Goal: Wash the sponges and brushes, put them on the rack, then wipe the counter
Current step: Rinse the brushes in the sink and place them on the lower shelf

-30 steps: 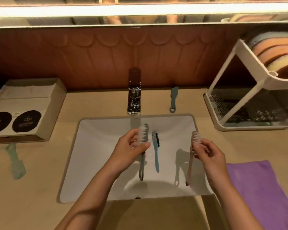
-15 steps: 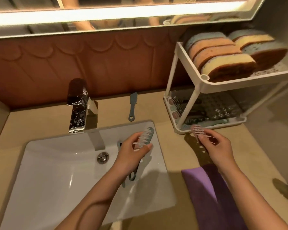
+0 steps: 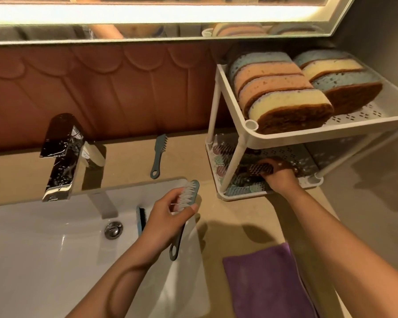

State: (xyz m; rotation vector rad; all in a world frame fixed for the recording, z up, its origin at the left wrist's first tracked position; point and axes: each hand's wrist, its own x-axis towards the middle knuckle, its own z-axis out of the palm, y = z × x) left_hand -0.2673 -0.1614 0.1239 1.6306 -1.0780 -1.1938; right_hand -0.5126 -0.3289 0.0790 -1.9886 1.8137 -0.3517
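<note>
My left hand (image 3: 168, 216) hangs over the right edge of the sink (image 3: 44, 249), forearm rising from below. Its fingers (image 3: 170, 199) are clenched round a white-bristled brush (image 3: 187, 196), with the bristle head poking up past the thumb and the dark looped handle hanging below the palm. My right hand (image 3: 282, 177) reaches into the lower tier of the white rack (image 3: 285, 137), fingers curled over a dark-looking brush (image 3: 261, 169); I cannot tell whether it touches the tray. Other brushes (image 3: 221, 157) lie at that tier's left end, and sponges (image 3: 283, 97) stand on edge on the upper tier. A blue brush (image 3: 141, 220) lies in the sink near the drain. A grey-blue brush (image 3: 157, 154) lies on the counter (image 3: 239, 216) right of the chrome faucet (image 3: 62, 157). A purple cloth (image 3: 262, 283) lies beneath my right forearm, under a lit mirror (image 3: 147, 31)
</note>
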